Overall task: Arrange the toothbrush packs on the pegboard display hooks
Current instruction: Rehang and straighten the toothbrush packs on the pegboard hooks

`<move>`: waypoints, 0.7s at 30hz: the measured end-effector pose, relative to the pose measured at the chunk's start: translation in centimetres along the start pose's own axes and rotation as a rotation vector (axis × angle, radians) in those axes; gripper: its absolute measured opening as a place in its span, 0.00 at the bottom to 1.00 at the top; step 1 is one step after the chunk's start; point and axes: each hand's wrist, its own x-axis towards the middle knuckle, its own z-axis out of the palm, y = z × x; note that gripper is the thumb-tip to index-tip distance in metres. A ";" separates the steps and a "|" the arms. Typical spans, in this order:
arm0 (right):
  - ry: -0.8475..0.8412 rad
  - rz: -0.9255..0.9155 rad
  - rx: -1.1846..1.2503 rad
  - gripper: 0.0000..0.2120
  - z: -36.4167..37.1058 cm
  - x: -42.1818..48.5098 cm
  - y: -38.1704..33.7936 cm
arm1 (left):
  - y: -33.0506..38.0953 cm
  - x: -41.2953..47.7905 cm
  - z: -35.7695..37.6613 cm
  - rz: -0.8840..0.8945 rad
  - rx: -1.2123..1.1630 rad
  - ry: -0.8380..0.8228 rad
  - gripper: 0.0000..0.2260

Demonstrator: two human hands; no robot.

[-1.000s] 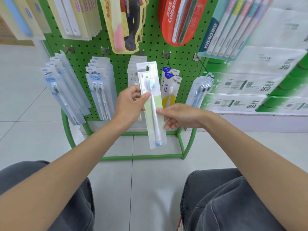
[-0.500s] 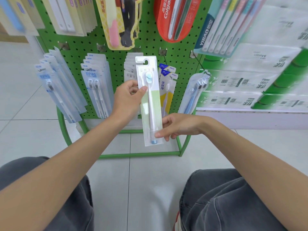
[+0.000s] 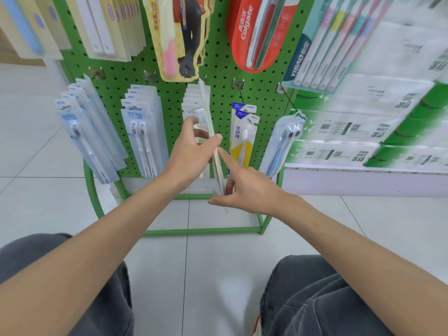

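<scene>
Toothbrush pack (image 3: pixel 206 103) edge-on, pale, slim.

A green pegboard (image 3: pixel 174 76) on a green tube frame (image 3: pixel 201 231) stands on the pale tiled floor (image 3: pixel 218 275). Along its lower row of hooks, from the left edge, hang clear blue single-brush packs (image 3: pixel 82 132), twin-brush packs (image 3: pixel 143 132), white packs (image 3: pixel 191 103), yellow FROG packs (image 3: pixel 243 134) and a blue twin-brush pack (image 3: pixel 283 141). Above hang cream packs (image 3: pixel 109 25), a cartoon-figure pack (image 3: pixel 179 37), a red Colgate pack (image 3: pixel 254 32) and a YIBAO multi-pack (image 3: pixel 324 44).
</scene>
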 end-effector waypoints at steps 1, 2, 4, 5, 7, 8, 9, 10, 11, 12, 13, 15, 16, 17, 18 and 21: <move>-0.004 0.014 0.085 0.54 -0.1 0.0 0.1 | 0.1 0.2 -0.1 -0.008 -0.036 -0.010 0.18; 0.001 0.026 0.141 0.54 -0.2 0.1 0.4 | 0.1 0.3 -0.3 -0.009 -0.070 -0.022 0.16; 0.051 0.030 0.167 0.50 -0.6 0.1 0.8 | 0.0 0.4 -0.5 -0.006 -0.124 -0.053 0.13; 0.100 0.033 0.157 0.44 -0.9 0.3 1.0 | 0.0 0.4 -0.6 -0.001 -0.131 -0.065 0.12; 0.199 0.051 0.147 0.31 -1.3 0.6 1.4 | -0.3 0.4 -0.5 0.011 -0.095 -0.092 0.09; 0.231 0.068 0.164 0.27 -1.6 0.7 1.6 | -0.4 0.4 -0.4 0.017 -0.076 -0.119 0.08; 0.241 0.087 0.196 0.25 -1.9 0.8 1.6 | -0.6 0.3 -0.3 0.017 -0.068 -0.150 0.08; 0.236 0.102 0.236 0.23 -2.3 0.9 1.8 | -0.6 0.3 -0.2 0.012 -0.065 -0.179 0.09; 0.229 0.113 0.282 0.22 -2.8 1.0 1.9 | -0.7 0.3 -0.1 0.001 -0.064 -0.205 0.08; 0.229 0.124 0.338 0.21 -3.1 1.0 2.0 | -0.6 0.3 0.0 -0.012 -0.062 -0.226 0.08; 0.232 0.136 0.397 0.20 -3.5 1.1 2.1 | -0.6 0.3 0.0 -0.027 -0.061 -0.242 0.08; 0.244 0.146 0.508 0.18 -4.1 1.3 2.2 | -0.6 0.4 0.0 -0.057 -0.066 -0.260 0.08; 0.252 0.141 0.556 0.17 -4.3 1.5 2.2 | -0.6 0.4 0.0 -0.072 -0.067 -0.270 0.09; 0.266 0.133 0.592 0.15 -4.6 1.7 2.1 | -0.7 0.4 0.0 -0.083 -0.067 -0.283 0.09; 0.290 0.122 0.616 0.13 -4.9 1.9 2.0 | -0.8 0.3 0.0 -0.091 -0.064 -0.300 0.09; 0.372 0.103 0.621 0.09 -5.5 2.4 1.8 | -1.0 0.2 0.1 -0.100 -0.055 -0.328 0.10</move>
